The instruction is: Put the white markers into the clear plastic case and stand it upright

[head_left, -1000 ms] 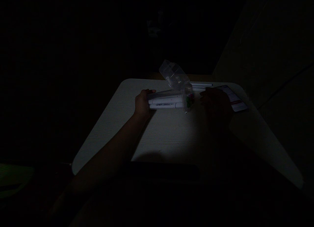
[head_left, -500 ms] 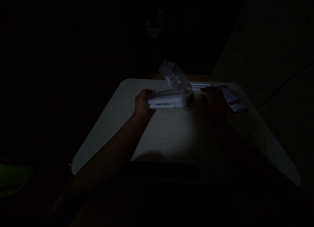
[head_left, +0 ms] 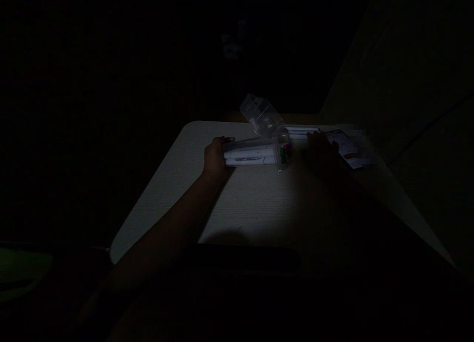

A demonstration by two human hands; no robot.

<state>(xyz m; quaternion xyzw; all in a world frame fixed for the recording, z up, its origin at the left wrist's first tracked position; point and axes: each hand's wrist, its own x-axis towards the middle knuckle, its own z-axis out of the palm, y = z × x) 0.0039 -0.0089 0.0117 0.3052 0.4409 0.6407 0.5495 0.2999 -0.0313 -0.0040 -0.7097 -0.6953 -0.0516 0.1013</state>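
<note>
My left hand (head_left: 216, 159) is wrapped round the base of a clear plastic marker case (head_left: 249, 143), which is held on its side above the table. White markers (head_left: 248, 157) fill the case, and their green and pinkish ends show at its mouth on the right. The case's clear lid (head_left: 262, 114) hangs open, tilted up and back. Deep in shadow, my right hand (head_left: 322, 147) has its fingers drawn together at the right ends of a few loose white markers (head_left: 298, 130) lying at the back. Whatever its fingertips hold is too dark to make out.
A phone (head_left: 346, 147) with a lit screen lies just right of my right hand. The pale table (head_left: 252, 199) has rounded corners and a dark slot (head_left: 244, 257) along its near side. Something green (head_left: 22, 273) shows at the lower left. Surroundings are very dark.
My right hand has shifted slightly, and its outstretched finger has drawn in beside the loose markers. My left hand and the case stay nearly where they were.
</note>
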